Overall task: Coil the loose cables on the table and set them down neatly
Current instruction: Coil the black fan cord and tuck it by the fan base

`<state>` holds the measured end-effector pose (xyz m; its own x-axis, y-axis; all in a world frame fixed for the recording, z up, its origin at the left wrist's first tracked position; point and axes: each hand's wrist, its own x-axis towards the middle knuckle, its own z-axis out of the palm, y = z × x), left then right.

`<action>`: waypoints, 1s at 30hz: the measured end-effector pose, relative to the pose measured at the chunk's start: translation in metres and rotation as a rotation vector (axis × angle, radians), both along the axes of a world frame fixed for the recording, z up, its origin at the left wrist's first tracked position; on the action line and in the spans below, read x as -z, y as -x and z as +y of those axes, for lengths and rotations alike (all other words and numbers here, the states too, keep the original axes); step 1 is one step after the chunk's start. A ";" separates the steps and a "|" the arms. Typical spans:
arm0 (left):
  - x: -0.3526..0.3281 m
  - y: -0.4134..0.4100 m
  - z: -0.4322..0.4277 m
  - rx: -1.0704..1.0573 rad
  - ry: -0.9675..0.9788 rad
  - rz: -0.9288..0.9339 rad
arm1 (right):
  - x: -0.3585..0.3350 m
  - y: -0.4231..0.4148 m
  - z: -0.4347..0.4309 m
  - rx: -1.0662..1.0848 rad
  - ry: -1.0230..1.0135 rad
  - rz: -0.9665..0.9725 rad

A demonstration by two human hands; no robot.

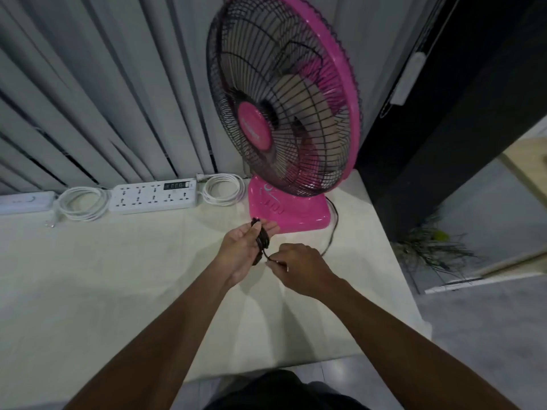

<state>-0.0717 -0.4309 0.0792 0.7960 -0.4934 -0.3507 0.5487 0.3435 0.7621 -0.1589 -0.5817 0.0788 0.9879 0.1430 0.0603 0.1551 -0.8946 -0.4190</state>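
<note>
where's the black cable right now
The black cable is centre of the head view, looped in the left hand, just in front of the pink fan; the right hand pinches its free length.

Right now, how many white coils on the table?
2. One coil lies left of the power strip, the other coil between strip and fan base. None seem hidden.

Pink fan, black grille; black cable; white power strip, white cable coils; cream table; grey blinds.
</note>
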 end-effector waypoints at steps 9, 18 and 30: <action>0.009 0.039 -0.016 0.404 -0.402 -0.093 | -0.015 -0.011 -0.054 0.180 -0.467 0.177; 0.002 0.028 -0.030 0.323 0.087 0.192 | 0.024 -0.002 -0.058 0.455 -0.680 0.104; 0.024 0.001 -0.099 -0.085 -0.338 0.072 | 0.018 -0.005 -0.059 -0.042 0.157 -0.152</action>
